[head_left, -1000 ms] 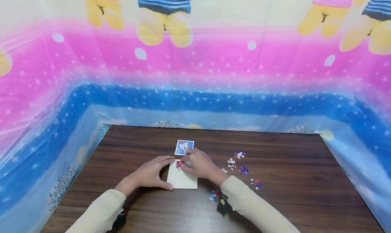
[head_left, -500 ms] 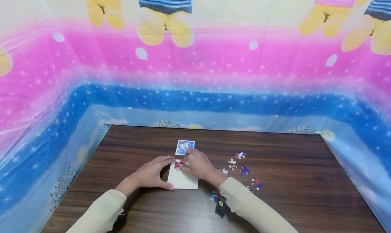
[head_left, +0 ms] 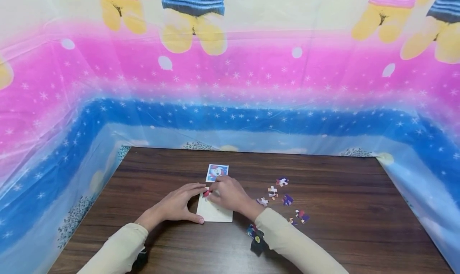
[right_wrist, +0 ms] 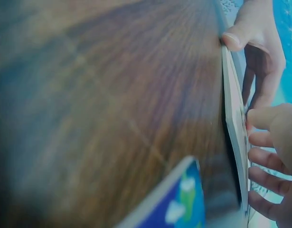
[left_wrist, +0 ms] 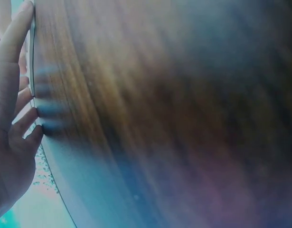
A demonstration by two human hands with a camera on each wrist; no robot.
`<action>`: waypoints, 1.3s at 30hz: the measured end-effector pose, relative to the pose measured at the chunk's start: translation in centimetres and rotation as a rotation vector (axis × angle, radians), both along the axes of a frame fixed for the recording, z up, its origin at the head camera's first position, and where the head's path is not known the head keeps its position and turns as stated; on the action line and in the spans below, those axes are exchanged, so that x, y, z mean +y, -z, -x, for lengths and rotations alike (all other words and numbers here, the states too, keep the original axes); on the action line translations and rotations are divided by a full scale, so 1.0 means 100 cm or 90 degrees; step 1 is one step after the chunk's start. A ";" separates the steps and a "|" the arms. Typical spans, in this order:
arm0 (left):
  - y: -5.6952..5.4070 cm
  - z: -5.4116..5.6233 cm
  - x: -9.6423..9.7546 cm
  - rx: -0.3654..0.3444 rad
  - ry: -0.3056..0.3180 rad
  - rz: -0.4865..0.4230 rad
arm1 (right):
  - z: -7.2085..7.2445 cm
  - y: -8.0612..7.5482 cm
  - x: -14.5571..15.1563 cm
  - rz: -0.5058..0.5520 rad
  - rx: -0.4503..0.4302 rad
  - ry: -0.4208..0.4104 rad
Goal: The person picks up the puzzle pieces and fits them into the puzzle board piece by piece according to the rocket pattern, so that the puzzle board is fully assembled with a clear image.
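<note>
One red puzzle piece (head_left: 206,193) lies on the pale board (head_left: 218,215), far-left corner, long axis hidden. Right hand (head_left: 230,193) just right of it, fingers bent: pinching or only touching, cannot tell. Left hand (head_left: 179,202) spread along the board's left edge, fingertips also near the piece.

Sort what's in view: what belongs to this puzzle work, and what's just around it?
Part of the job:
- left hand
- right hand
- pale board
- red piece between the hands
- loose puzzle pieces
- probably the picture card

Just around:
- wooden table
- patterned cloth
- black device at the right wrist
</note>
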State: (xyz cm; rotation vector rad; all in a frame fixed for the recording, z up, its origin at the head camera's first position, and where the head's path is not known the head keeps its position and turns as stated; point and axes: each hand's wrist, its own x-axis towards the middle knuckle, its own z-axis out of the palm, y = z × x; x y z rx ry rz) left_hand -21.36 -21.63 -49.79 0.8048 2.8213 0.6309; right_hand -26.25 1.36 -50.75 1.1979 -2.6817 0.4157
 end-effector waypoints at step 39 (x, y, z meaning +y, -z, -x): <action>0.002 0.004 0.003 -0.024 0.001 -0.001 | 0.015 -0.025 0.208 0.125 -0.042 0.140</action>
